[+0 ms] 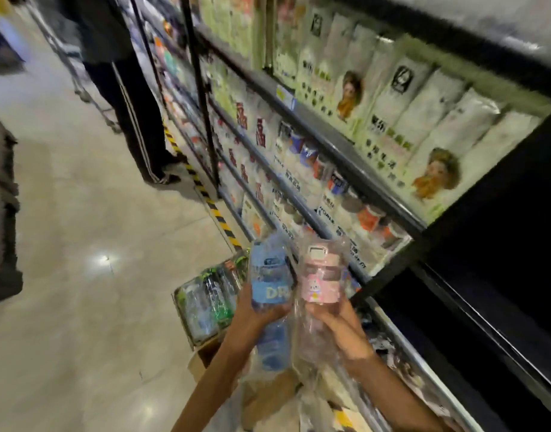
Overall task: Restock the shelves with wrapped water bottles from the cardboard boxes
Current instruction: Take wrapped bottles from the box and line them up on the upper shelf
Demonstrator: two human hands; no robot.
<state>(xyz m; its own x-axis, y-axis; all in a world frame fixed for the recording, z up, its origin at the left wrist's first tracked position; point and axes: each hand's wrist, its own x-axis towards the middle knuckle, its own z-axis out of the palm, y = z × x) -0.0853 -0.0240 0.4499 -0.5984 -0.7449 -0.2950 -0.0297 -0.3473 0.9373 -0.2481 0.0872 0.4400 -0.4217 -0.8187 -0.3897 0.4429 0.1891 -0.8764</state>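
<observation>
My left hand [254, 316] grips a blue water bottle [269, 285] in clear plastic wrap, held upright. Beside it, my right hand [339, 325] holds a pink water bottle [321, 275] with a small cartoon figure, also wrapped. The two bottles almost touch, just in front of the shelves [324, 126]. A cardboard box [205, 304] with several wrapped bottles stands on the floor to the left of my hands. Another open box [268, 397] lies under my forearms.
The shelves run along the right, packed with boxed and wrapped goods. A dark unlit shelf section [486, 275] fills the right side. A person in dark trousers [137, 113] stands further up the aisle. Yellow-black tape [218, 213] marks the floor edge; a dark stack [1, 213] stands left.
</observation>
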